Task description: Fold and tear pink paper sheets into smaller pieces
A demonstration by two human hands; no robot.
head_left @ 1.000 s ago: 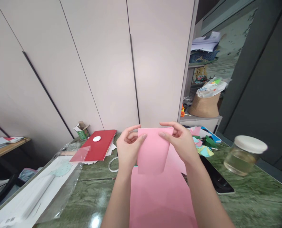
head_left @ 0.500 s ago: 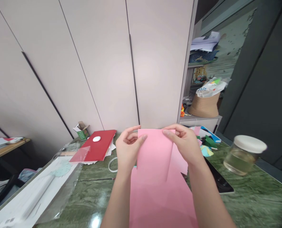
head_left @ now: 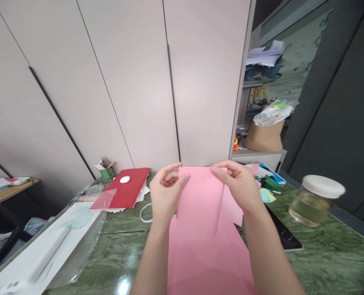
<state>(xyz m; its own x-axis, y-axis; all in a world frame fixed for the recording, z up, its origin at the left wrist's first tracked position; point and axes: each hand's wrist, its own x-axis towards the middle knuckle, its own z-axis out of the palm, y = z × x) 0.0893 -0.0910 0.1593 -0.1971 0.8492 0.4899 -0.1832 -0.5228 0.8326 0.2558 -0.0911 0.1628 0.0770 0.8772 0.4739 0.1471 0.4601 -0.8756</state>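
Note:
Between my two hands is a folded piece of pink paper (head_left: pixel 199 200), held up by its top corners. My left hand (head_left: pixel 166 186) pinches the top left corner, thumb on the near face and fingers behind. At the top right corner my right hand (head_left: pixel 238 184) grips the same way, its thumb pressed flat on the paper. Below and behind it lies a larger pink sheet (head_left: pixel 208 266), reaching down to the bottom of the view. A paler pink piece (head_left: pixel 231 211) shows beside my right wrist.
On the green table (head_left: pixel 117 246) are a red folder (head_left: pixel 128 192) with a white round object (head_left: pixel 125 179), a clear plastic sleeve (head_left: pixel 86 241), a ring of tape (head_left: pixel 145 213), a black tablet (head_left: pixel 284 231), paper scraps (head_left: pixel 266 194) and a lidded jar (head_left: pixel 315 203). Cabinet doors (head_left: pixel 139 82) stand behind.
Almost nothing differs. Both hands hold the pink paper in the same place, and the whole view has shifted very slightly.

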